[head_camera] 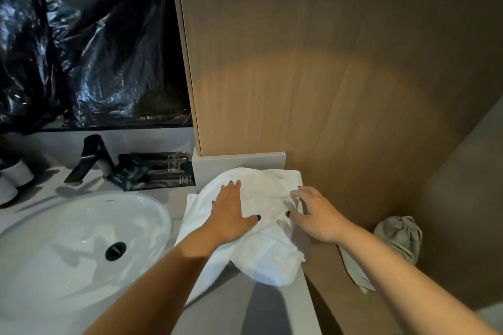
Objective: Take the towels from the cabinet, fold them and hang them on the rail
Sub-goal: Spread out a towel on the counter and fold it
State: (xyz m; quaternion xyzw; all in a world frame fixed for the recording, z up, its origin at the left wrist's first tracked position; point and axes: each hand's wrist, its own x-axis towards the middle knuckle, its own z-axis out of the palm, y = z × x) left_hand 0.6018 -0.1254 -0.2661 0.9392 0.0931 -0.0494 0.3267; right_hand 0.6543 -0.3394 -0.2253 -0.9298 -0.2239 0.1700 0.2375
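While the white towel (261, 215) is spread at the surface's (245, 307) right edge beside the sink (68, 239), it is pressed flat by the open left hand (230, 213); a fold is pinched by the right hand (313, 215). Soft, light, limp cloth is judged; corners are best gripped.

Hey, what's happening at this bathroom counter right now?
A person is folding a white towel on the counter beside the sink. The left hand presses flat on the towel while the right hand grips its right side with curled fingers. Part of the towel hangs over the counter's front edge. No rail is in view, so nothing is hung yet.
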